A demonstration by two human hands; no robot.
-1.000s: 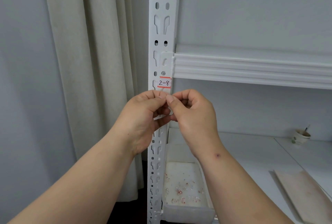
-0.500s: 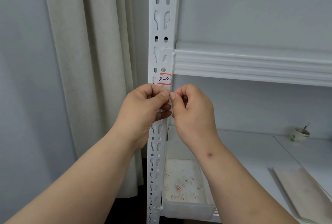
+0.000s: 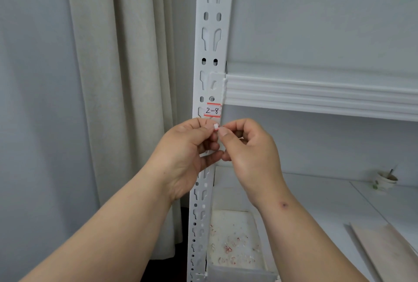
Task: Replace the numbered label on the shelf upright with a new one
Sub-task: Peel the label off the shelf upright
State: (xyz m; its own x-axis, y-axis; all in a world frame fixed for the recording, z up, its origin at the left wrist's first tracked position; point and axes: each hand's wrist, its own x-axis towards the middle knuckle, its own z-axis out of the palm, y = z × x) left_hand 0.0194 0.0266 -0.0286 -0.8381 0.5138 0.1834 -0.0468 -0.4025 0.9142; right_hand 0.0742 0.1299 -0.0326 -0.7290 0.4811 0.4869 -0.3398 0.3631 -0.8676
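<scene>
A white label with red bands reading "2-8" (image 3: pixel 212 110) is stuck on the white perforated shelf upright (image 3: pixel 212 32), just below the shelf beam joint. Right under it, my left hand (image 3: pixel 187 152) and my right hand (image 3: pixel 251 152) meet in front of the upright. Between their thumbs and forefingers they pinch a tiny white and red sticker piece (image 3: pixel 216 126), curled and mostly hidden by the fingertips. The hands are a little below the stuck label and do not touch it.
A white shelf beam (image 3: pixel 316 96) runs right from the upright. A white tray (image 3: pixel 235 268) with red and white paper scraps sits on the lower shelf. A small cup (image 3: pixel 384 180) and a beige board (image 3: pixel 384 250) lie to the right. A curtain (image 3: pixel 126 78) hangs at left.
Both hands stay pinched together below the label. A small white and red sticker piece now shows between the fingertips.
</scene>
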